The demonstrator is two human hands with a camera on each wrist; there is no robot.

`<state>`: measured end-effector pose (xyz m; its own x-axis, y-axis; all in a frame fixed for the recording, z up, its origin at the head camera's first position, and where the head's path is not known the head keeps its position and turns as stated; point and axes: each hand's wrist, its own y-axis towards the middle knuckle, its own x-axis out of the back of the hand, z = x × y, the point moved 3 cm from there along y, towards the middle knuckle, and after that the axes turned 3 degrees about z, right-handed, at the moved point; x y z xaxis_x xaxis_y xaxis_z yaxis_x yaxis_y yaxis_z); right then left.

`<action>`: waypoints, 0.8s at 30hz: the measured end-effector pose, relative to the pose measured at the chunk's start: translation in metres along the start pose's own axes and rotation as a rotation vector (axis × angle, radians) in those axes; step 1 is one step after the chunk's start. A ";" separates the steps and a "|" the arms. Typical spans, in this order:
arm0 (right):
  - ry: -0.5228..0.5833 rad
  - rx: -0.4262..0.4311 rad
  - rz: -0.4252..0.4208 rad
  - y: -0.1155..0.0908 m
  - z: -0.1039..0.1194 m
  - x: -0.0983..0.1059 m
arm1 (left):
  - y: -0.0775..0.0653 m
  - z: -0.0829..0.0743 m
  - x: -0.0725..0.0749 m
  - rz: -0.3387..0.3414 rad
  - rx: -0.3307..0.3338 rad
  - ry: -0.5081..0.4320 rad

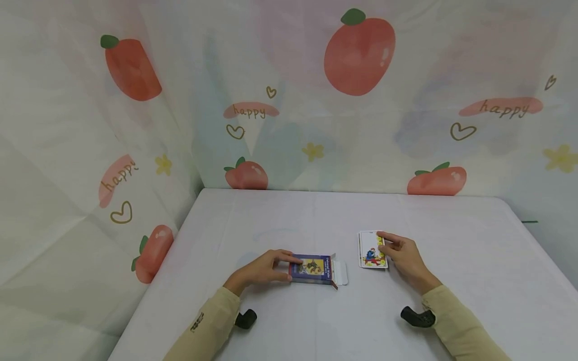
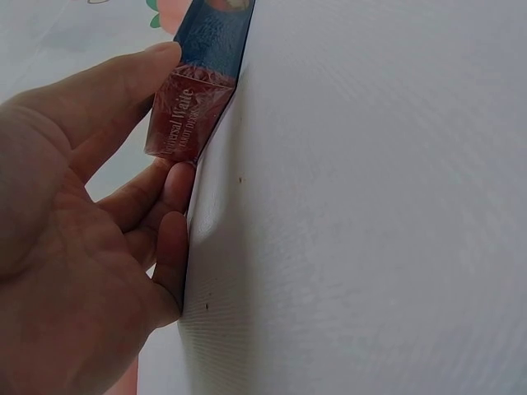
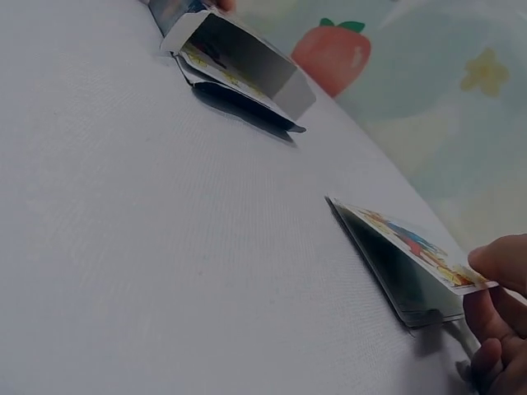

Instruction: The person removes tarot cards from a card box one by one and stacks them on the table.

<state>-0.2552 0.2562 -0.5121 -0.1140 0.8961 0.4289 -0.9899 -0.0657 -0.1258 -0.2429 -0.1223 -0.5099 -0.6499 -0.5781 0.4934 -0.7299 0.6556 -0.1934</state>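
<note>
A blue tarot card box [image 1: 311,271] lies flat on the table, its opened end and white flap facing right. My left hand [image 1: 263,268] grips the box's left end between thumb and fingers; in the left wrist view the red end panel [image 2: 188,115] reads "Universal Waite". To the right lies a small stack of tarot cards [image 3: 385,280]. My right hand [image 1: 406,258] pinches the right edge of the top card [image 1: 370,249], which is raised at that edge above the others. In the right wrist view, part of a yellow-patterned card shows inside the box opening [image 3: 239,58].
A white cloth covers the table [image 1: 280,220]. Behind it and at the left hang printed cloth walls [image 1: 289,140] with fruit and "happy" lettering. A black curved piece shows beside each sleeve, left [image 1: 246,319] and right [image 1: 417,317].
</note>
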 end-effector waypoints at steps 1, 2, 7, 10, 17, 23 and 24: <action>0.000 0.004 -0.001 0.000 0.000 0.000 | 0.000 0.000 0.000 -0.001 0.000 -0.002; 0.000 0.009 -0.001 0.001 -0.001 0.000 | 0.000 0.000 0.000 -0.002 0.000 -0.008; -0.007 0.030 -0.003 0.002 -0.002 0.000 | -0.001 -0.001 0.000 -0.004 0.003 -0.019; -0.028 0.030 -0.007 0.003 -0.002 -0.001 | -0.001 -0.001 0.000 -0.006 0.001 -0.018; -0.135 0.067 -0.031 0.005 -0.002 -0.002 | 0.000 0.001 0.000 -0.007 0.000 -0.011; -0.230 0.109 -0.061 0.005 -0.003 -0.005 | 0.000 0.003 0.000 -0.012 0.000 -0.014; -0.235 0.116 -0.067 0.005 -0.003 -0.005 | 0.000 0.003 -0.001 -0.014 0.002 -0.015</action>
<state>-0.2592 0.2523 -0.5172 -0.0508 0.7748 0.6302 -0.9974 -0.0718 0.0078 -0.2432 -0.1235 -0.5129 -0.6431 -0.5940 0.4833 -0.7390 0.6468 -0.1883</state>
